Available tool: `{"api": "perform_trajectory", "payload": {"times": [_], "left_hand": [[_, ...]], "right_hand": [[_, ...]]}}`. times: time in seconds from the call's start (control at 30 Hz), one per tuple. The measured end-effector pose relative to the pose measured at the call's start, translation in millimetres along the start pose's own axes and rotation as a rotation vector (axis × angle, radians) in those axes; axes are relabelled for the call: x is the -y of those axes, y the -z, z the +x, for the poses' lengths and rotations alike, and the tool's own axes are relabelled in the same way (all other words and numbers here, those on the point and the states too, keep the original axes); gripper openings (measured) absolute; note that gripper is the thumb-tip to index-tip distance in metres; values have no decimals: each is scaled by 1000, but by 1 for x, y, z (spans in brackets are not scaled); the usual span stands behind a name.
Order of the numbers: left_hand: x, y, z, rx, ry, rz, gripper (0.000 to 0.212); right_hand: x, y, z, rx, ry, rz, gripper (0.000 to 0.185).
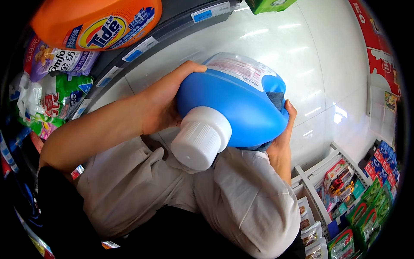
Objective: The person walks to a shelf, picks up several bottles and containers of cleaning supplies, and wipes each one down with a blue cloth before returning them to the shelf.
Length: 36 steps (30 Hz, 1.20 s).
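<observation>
A large blue plastic detergent jug [236, 106] with a white ribbed screw cap [202, 139] is held above the person's knees, tilted with its cap towards the body. My left hand [171, 94] grips its side near the cap, the thumb on the upper edge by the label [241, 69]. On the other side, my right hand [283, 129] holds the jug near its handle, with a dark grey cloth [275, 99] between. The cloth shows through the handle gap and again under the jug. Most of the right fingers are hidden behind it.
At upper left, a dark shelf edge [174, 29] with price tags carries an orange Tide jug [100, 26] and bagged detergents [55, 97]. A green box [270, 5] is at the top. White racks [310, 191] with packaged goods stand at lower right, on a glossy tiled floor [307, 64].
</observation>
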<state>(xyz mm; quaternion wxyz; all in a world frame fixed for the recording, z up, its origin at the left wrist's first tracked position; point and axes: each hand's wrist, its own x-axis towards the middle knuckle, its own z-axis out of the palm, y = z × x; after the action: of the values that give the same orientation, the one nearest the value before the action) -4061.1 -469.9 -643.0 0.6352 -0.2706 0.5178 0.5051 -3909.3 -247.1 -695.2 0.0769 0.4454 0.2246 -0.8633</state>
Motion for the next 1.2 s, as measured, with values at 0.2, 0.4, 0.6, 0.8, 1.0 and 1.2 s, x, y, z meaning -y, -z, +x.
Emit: {"api": "perform_trajectory", "payload": {"times": [0.2, 0.4, 0.6, 0.8, 1.0, 1.2], "left_hand": [[2, 2, 4, 27, 148, -52, 66], [5, 9, 39, 8, 123, -170, 61], [-7, 23, 41, 130, 231, -40, 68], [-17, -4, -8, -65, -1434, 1515, 60], [-22, -33, -9, -86, -1681, 2105, 43], [-27, -23, 12, 42, -1762, 2012, 37]], "right_hand": [[10, -6, 10, 37, -180, 23, 71], [3, 7, 52, -3, -255, -7, 58], [-9, 33, 85, 68, -339, 107, 53], [-11, 58, 90, 119, -312, 97, 63], [8, 66, 71, -133, -129, -650, 80], [45, 33, 27, 66, 745, -1495, 50]]}}
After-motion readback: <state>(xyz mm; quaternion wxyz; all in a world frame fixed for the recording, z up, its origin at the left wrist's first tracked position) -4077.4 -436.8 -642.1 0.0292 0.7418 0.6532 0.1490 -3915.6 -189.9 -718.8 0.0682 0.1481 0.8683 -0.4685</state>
